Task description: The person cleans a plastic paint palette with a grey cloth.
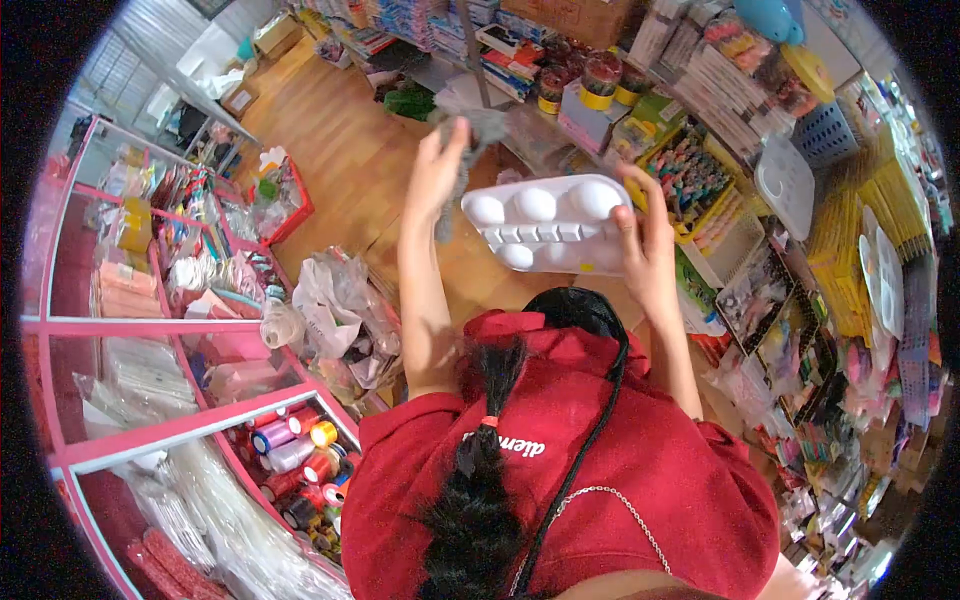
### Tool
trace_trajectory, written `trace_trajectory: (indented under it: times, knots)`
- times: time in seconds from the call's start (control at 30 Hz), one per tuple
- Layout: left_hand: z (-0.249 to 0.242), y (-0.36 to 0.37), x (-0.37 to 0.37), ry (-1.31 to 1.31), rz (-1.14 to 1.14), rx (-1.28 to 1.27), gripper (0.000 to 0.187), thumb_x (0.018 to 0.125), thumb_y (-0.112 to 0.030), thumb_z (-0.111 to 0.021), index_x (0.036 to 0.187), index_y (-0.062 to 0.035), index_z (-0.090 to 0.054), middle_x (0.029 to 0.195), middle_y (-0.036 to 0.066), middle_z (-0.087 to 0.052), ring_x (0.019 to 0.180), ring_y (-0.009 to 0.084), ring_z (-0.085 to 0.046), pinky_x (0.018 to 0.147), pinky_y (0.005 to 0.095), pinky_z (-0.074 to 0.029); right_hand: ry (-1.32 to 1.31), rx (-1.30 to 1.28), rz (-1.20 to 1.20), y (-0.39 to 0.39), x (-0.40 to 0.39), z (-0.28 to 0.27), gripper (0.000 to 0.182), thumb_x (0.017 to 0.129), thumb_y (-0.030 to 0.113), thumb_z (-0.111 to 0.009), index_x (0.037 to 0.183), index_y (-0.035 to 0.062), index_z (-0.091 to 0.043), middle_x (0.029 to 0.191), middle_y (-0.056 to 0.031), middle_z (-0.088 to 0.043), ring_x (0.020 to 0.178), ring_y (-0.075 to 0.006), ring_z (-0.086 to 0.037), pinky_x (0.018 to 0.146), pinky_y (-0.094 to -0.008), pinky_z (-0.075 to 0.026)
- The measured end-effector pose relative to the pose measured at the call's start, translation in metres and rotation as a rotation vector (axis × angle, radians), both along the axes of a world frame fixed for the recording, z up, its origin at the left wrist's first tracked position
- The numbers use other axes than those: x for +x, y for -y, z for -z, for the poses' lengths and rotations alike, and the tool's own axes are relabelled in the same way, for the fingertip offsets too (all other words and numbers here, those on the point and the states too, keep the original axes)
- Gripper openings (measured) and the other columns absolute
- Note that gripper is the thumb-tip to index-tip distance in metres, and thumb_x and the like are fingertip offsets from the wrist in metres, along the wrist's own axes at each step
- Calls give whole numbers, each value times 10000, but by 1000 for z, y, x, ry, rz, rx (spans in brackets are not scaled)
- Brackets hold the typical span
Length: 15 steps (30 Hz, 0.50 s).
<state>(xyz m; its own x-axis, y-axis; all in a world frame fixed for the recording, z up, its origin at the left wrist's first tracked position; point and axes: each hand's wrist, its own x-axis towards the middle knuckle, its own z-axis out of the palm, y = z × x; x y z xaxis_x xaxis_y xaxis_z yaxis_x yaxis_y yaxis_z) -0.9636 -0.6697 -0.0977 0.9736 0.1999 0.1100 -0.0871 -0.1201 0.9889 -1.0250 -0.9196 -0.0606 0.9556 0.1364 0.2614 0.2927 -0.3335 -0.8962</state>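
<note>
A white plastic palette tray (550, 232) with round wells and a row of small square ones is held up in front of the red shirt. My right hand (648, 235) grips its right end, thumb on the near face and fingers round the edge. To the left of the tray, my left hand (440, 165) is closed round a grey cloth (480, 130), which hangs down beside the wrist. The cloth and the tray look apart. A small yellow mark shows on the tray's lower edge.
Pink-framed compartments (190, 325) with packets and ribbon spools (300, 450) stand at left. A red bin (295, 205) and plastic bags (340, 310) sit on the wooden floor (350, 150). Crowded shelves, yellow baskets (690, 170) and another white palette (785, 185) line the right.
</note>
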Motion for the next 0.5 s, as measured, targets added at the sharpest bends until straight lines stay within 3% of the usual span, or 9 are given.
trace_trajectory:
  times: [0.07, 0.1, 0.13, 0.17, 0.27, 0.3, 0.4, 0.47, 0.5]
  knots:
    - [-17, 25, -4, 114, 176, 148, 383, 923, -321, -514, 1073, 24, -590, 1025, 62, -634, 965, 131, -549, 874, 272, -406, -98, -92, -98, 4, 1, -2, 508, 903, 170, -522, 1356, 113, -298, 659, -179, -578, 623, -271, -599, 620, -338, -454]
    - [-36, 34, -4, 212, 498, 75, 320, 908, -272, -541, 1059, 4, -600, 1027, 57, -635, 969, 131, -549, 876, 276, -410, -136, -170, -147, 7, 3, 1, 567, 895, 170, -533, 1384, 125, -249, 654, -193, -572, 622, -296, -601, 618, -342, -454]
    - [-44, 46, -6, 274, 556, 156, 242, 879, -211, -580, 1017, -16, -616, 995, 43, -637, 955, 131, -550, 867, 282, -414, -170, -248, -196, 9, 5, 3, 629, 886, 170, -544, 1411, 137, -200, 648, -206, -566, 622, -321, -604, 616, -346, -454]
    - [-45, 56, -7, 211, 635, 125, 207, 868, -180, -590, 995, -18, -617, 976, 39, -628, 948, 129, -543, 863, 278, -412, -188, -206, -234, 9, 4, 3, 643, 864, 172, -572, 1403, 115, -224, 666, -248, -559, 605, -380, -585, 597, -372, -449]
    - [-39, 80, -5, 266, 768, 190, 157, 841, -138, -616, 941, -17, -618, 920, 39, -604, 920, 133, -541, 842, 282, -414, -51, -266, -235, 13, 9, 23, 620, 848, 139, -573, 1376, 73, -256, 705, -262, -576, 649, -394, -603, 601, -401, -452]
    - [-37, 82, -4, 305, 756, 203, 221, 835, -173, -627, 998, -24, -608, 980, 64, -586, 976, 176, -531, 889, 305, -394, 7, -216, -166, 16, 11, 28, 514, 831, 84, -561, 1296, 25, -352, 731, -271, -579, 697, -402, -612, 627, -408, -465]
    - [-40, 85, -13, 596, 324, 351, 291, 836, -198, -625, 1072, -34, -583, 1054, 83, -562, 1046, 218, -502, 940, 329, -364, 70, -217, 77, 26, 15, 32, 371, 830, 18, -518, 1193, 6, -443, 788, -253, -612, 779, -382, -631, 657, -395, -481]
    - [-21, 74, -12, 524, 43, 393, 317, 895, -237, -549, 1152, -53, -544, 1175, 98, -524, 1119, 232, -465, 983, 340, -335, 208, -111, 244, 25, 16, 26, 263, 876, 53, -524, 1135, 17, -500, 899, -177, -658, 793, -317, -653, 669, -348, -490]
    - [-6, 75, -13, 435, -39, 185, 316, 896, -230, -551, 1150, -42, -537, 1135, 97, -531, 1091, 223, -476, 957, 337, -351, 244, -60, 297, 21, 15, 21, 266, 878, 74, -536, 1137, 23, -499, 901, -177, -657, 798, -318, -653, 672, -349, -492]
